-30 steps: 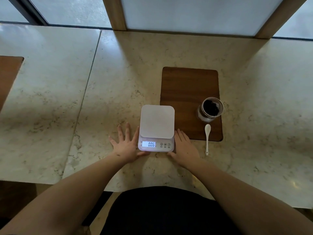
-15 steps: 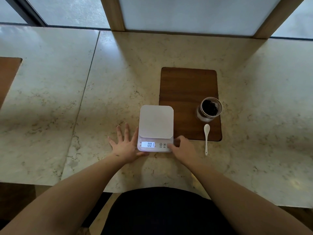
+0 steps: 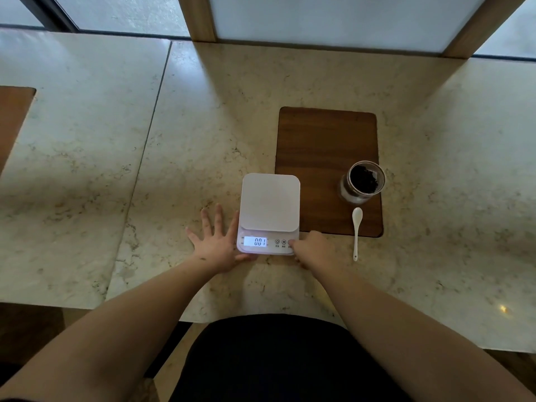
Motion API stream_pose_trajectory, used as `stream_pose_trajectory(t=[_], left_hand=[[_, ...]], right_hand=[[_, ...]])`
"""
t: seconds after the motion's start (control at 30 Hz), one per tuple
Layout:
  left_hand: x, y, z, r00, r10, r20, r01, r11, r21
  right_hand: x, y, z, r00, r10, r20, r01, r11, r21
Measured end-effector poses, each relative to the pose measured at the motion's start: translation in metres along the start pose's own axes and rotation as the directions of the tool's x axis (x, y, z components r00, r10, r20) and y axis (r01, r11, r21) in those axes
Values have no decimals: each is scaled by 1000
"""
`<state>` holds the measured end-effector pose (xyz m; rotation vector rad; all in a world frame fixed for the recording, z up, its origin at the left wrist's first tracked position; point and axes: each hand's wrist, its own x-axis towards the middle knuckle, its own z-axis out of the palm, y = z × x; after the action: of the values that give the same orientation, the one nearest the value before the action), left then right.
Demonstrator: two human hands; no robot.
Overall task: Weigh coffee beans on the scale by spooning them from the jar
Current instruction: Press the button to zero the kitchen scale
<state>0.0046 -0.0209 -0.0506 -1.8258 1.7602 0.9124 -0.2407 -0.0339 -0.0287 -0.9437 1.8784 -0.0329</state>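
Since a second ago, only the right hand [image 3: 314, 250] has moved: it lay flat beside the scale [image 3: 269, 213] with its fingers stretched out, and now it is curled, one fingertip [image 3: 291, 242] touching the rightmost button on the scale's front panel. It grips nothing. The display read 006 then and reads 001 now, as it did half a second ago.

The left hand [image 3: 216, 245] has stayed where it was, flat and spread on the stone counter [image 3: 116, 169], palm down, its thumb side against the scale's left edge. It holds nothing.

Between the two hands sits the scale, white, with its weighing plate bare and its lit panel nearest the person. Its far right corner overlaps the edge of a dark wooden board [image 3: 324, 146].

Just to the right of the right hand lies a white spoon [image 3: 356, 232], its bowl resting on the board's near edge and its handle on the counter, pointing towards the person. Beyond the spoon's bowl, farther from the right hand, an open glass jar [image 3: 362, 182] stands upright on the board with dark coffee beans [image 3: 363, 179] inside.
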Motion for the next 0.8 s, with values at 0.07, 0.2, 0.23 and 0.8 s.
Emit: stream_pose_trajectory(t=[0.07,0.2,0.23,0.8], left_hand=[[0,0,0,1000,0,-3,0,1000,2],[-2,2,-3,1000,-18,1,18,1000,21],[-2,3,-4,1000,-20,0,20,999,27],[-7,3,-7,1000,-5,4,5,1000,-8]], right_hand=[[-2,-10,0,1000,-4,-14,3,997,-72],[-9,-17,-1,999,-7,-33,3,992,-127],[-10,-17,-1,999,-12,-37,7,991,-133],[-49,62,-15,996,80,40,-90,902,422]])
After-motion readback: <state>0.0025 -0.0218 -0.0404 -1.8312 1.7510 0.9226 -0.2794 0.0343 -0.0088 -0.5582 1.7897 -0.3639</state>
